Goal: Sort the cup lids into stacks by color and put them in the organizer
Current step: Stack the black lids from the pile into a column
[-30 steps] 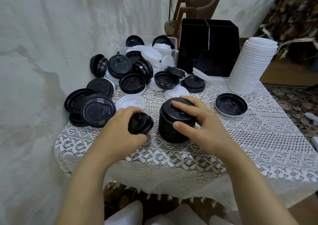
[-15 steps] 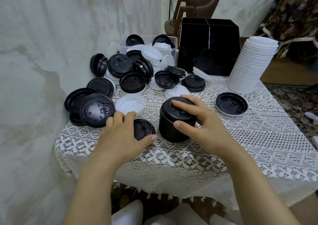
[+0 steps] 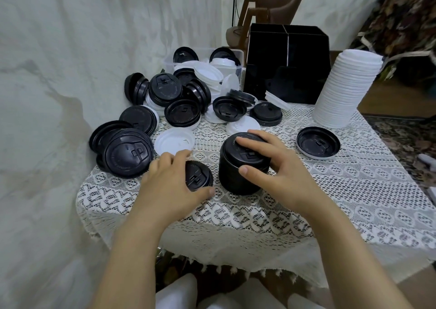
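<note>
Lowered since a second earlier, the left hand [image 3: 169, 188] gripped a black lid [image 3: 198, 176] at frame centre, beside the black stack [image 3: 236, 181] the right hand [image 3: 278, 174] clasped. Seating it squarely, rims aligned, would likely keep that stack steady.

Your left hand [image 3: 169, 181], right hand [image 3: 280, 174], forearms [image 3: 132, 249] bare; nails short; white trousers [image 3: 177, 294] at knees.

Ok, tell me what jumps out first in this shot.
A tall stack of white plastic lids rises at the far right, beside the black box organizer. At centre, the right hand grips a short stack of black plastic lids, while the left hand holds one black plastic lid beside it.
</note>
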`<state>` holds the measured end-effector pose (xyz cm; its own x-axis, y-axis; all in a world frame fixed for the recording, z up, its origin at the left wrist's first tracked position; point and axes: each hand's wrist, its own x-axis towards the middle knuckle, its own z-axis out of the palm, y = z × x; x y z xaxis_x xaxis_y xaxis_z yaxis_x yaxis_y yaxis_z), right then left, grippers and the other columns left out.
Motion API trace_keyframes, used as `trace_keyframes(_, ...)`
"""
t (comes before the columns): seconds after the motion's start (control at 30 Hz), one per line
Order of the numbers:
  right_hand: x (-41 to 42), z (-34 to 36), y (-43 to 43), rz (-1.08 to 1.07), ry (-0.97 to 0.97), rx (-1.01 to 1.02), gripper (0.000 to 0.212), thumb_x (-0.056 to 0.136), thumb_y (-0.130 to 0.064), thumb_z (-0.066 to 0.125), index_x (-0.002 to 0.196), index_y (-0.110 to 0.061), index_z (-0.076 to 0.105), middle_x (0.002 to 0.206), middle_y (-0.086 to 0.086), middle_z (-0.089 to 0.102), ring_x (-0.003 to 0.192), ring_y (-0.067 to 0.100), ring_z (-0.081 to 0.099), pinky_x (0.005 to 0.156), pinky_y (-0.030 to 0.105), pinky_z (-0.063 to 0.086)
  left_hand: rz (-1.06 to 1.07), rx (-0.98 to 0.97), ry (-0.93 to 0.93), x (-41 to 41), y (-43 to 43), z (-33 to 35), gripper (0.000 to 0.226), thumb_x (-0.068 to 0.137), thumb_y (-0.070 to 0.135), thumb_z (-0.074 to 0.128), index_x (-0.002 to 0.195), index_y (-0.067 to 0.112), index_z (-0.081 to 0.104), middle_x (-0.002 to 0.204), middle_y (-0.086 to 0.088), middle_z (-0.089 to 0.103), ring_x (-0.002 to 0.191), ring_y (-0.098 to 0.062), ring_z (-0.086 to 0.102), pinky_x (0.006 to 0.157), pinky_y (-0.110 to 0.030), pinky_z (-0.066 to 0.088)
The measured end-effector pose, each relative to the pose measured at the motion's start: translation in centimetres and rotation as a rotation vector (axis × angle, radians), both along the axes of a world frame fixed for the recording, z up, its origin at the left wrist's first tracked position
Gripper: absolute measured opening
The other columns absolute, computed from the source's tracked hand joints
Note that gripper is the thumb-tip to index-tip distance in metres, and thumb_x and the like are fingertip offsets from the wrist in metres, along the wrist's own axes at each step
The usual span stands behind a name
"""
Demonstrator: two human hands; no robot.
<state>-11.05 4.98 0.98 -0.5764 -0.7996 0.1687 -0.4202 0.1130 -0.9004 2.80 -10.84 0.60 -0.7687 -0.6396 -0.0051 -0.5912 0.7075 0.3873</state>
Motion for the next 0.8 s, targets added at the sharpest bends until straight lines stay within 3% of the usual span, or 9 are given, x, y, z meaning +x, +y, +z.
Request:
trace_keyframes(0.13,-0.2,-0.2,0.0,0.008,-0.001,-0.004,0.044,0.085,-0.025,0.072,0.119,-0.047,0.058,0.14,-0.024,0.038,0.129,-0.003,0.042,0.107,0.024,0.039,-0.048,0.152,0.08,0.1,0.2,0.4,0.09,0.076,0.042,0.077,0.146,0.037,0.021,0.144,0.007,0.036,0.136,-0.019,0.025,0.113,-0.044,0.027)
trace_keyframes(0.3,-0.3,-0.3,0.1,0.015,0.014,0.0,0.043,0.085,-0.024,0.072,0.121,-0.044,0.058,0.139,-0.025,0.038,0.126,-0.011,0.04,0.101,0.009,0.036,-0.04,0.1,0.089,0.1,-0.1,0.3,0.09,0.072,0.045,0.079,0.145,0.032,0.027,0.14,0.005,0.041,0.133,-0.019,0.033,0.107,-0.039,0.034)
trace_keyframes(0.4,-0.2,-0.3,0.1,0.007,0.031,0.0,0.047,0.084,-0.025,0.073,0.123,-0.042,0.055,0.136,-0.026,0.041,0.123,-0.013,0.041,0.101,0.01,0.037,-0.007,0.083,0.238,0.4,0.0,1.0,0.082,0.073,0.043,0.076,0.141,0.029,0.033,0.135,0.003,0.044,0.124,-0.021,0.043,0.101,-0.04,0.041)
trace_keyframes(0.47,-0.3,-0.4,0.1,-0.019,0.004,-0.005,0.055,0.081,-0.025,0.076,0.128,-0.039,0.05,0.129,-0.026,0.047,0.119,-0.011,0.046,0.103,0.016,0.04,0.005,0.109,0.434,0.4,0.6,1.6,0.075,0.075,0.041,0.074,0.137,0.028,0.036,0.128,0.008,0.045,0.114,-0.015,0.048,0.091,-0.03,0.043)
trace_keyframes(0.53,-0.3,-0.4,0.1,-0.03,-0.035,-0.01,0.064,0.078,-0.028,0.078,0.131,-0.036,0.044,0.124,-0.027,0.051,0.116,-0.008,0.051,0.103,0.021,0.042,-0.028,0.131,0.6,0.0,1.5,2.0,0.064,0.076,0.042,0.075,0.13,0.028,0.042,0.117,0.016,0.046,0.104,-0.001,0.048,0.081,-0.009,0.038)
trace_keyframes(0.6,-0.3,-0.5,0.0,-0.024,-0.051,-0.028,0.069,0.073,-0.035,0.078,0.132,-0.034,0.043,0.125,-0.024,0.052,0.117,-0.004,0.052,0.103,0.024,0.043,-0.086,0.156,0.684,-0.8,2.7,2.3,0.058,0.075,0.047,0.072,0.124,0.029,0.046,0.114,0.019,0.045,0.105,0.01,0.045,0.081,0.001,0.033)
trace_keyframes(0.67,-0.4,-0.5,0.0,-0.011,-0.07,-0.056,0.07,0.068,-0.042,0.076,0.13,-0.033,0.044,0.125,-0.02,0.055,0.116,-0.002,0.054,0.1,0.022,0.045,-0.145,0.192,0.708,-1.7,3.8,2.2,0.062,0.072,0.05,0.068,0.127,0.028,0.049,0.121,0.015,0.044,0.112,0.012,0.041,0.087,0.003,0.03)
trace_keyframes(0.8,-0.5,-0.6,0.2,0.013,-0.126,-0.114,0.065,0.068,-0.038,0.077,0.126,-0.034,0.047,0.117,-0.022,0.06,0.112,-0.001,0.058,0.092,0.017,0.047,-0.213,0.253,0.652,-3.1,4.8,1.8,0.064,0.075,0.045,0.069,0.134,0.029,0.048,0.127,0.019,0.043,0.116,0.01,0.04,0.092,0.003,0.029)
